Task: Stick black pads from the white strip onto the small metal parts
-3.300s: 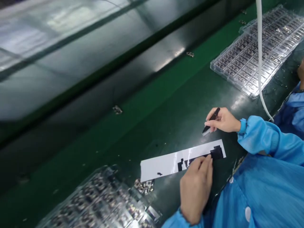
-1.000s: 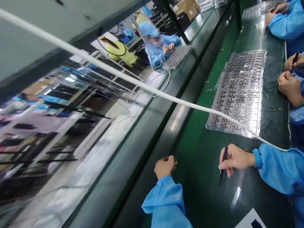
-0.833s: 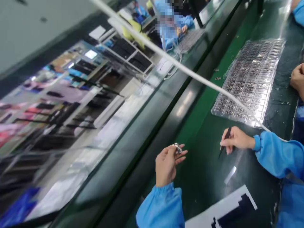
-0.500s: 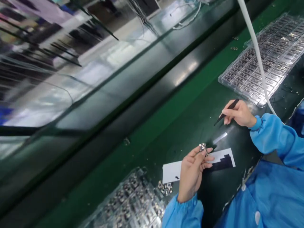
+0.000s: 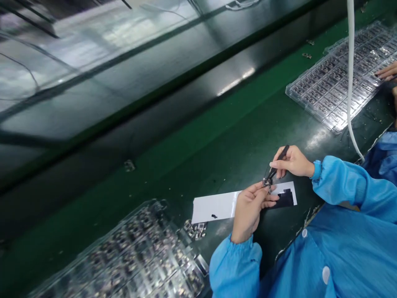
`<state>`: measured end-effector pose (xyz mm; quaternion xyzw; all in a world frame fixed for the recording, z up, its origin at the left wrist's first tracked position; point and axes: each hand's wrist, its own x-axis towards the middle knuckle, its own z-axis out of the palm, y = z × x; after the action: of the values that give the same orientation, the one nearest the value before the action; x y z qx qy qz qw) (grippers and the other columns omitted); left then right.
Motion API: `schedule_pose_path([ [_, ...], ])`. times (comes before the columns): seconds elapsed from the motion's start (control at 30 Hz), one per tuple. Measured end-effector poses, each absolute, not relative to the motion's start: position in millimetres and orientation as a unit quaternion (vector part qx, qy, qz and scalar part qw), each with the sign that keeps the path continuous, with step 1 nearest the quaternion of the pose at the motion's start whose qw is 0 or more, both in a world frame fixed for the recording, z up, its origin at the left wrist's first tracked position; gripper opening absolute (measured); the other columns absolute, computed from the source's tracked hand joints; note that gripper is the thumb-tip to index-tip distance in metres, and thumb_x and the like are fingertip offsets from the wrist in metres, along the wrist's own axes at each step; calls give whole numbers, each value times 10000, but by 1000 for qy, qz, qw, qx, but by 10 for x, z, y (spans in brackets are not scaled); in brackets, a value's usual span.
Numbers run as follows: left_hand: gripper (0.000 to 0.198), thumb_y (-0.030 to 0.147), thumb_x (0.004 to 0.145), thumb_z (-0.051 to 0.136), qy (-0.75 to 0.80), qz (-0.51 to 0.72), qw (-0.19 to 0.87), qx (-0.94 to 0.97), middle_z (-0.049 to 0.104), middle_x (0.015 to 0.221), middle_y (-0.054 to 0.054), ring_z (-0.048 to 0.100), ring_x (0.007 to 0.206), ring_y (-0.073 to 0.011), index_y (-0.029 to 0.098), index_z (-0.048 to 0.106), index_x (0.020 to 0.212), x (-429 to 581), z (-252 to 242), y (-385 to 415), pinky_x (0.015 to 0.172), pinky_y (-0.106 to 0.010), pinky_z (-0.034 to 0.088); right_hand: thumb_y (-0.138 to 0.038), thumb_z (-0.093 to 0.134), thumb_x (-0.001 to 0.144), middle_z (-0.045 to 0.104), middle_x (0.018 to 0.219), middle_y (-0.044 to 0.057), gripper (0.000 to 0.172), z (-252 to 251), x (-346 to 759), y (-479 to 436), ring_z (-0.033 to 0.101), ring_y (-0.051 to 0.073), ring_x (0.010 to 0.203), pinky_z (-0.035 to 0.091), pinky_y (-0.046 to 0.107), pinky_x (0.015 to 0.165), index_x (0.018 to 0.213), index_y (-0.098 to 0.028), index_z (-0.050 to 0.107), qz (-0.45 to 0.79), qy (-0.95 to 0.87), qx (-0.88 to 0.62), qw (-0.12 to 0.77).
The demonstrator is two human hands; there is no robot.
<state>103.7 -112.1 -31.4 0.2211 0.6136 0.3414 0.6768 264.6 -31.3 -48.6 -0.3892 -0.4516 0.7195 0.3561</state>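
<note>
1. A green table [image 5: 217, 165] runs diagonally across the view, carrying a clear plastic tray [image 5: 338, 78] of metal parts at upper right and a second tray [image 5: 124, 252] along the bottom edge.
2. A white tube [image 5: 350, 62] hangs past the upper tray, where a co-worker's hand [image 5: 387, 71] rests at its far end.
3. A white strip [image 5: 217, 205] with black pieces lies just beneath the person's hands, loose metal parts [image 5: 195, 229] beside it.
4. The left hand [image 5: 248, 215] pinches a small metal part [image 5: 266, 182] above the strip.
5. The right hand [image 5: 293, 161] presses black tweezers [image 5: 281, 155] together, their tips seemingly touching that part, though it's hard to be sure.
</note>
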Motion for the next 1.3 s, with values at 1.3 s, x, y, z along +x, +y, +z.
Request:
schedule_pose_path([
  [1.3, 261, 327, 689, 679, 631, 352, 654, 226, 704, 725, -59, 612, 454, -107, 96, 608, 789, 1095, -360, -1126, 443, -198, 486, -354, 780, 624, 620, 513, -8, 329, -459, 2659, -363, 626, 109, 449, 495, 179, 418, 707, -114, 572, 693, -496, -385, 354],
])
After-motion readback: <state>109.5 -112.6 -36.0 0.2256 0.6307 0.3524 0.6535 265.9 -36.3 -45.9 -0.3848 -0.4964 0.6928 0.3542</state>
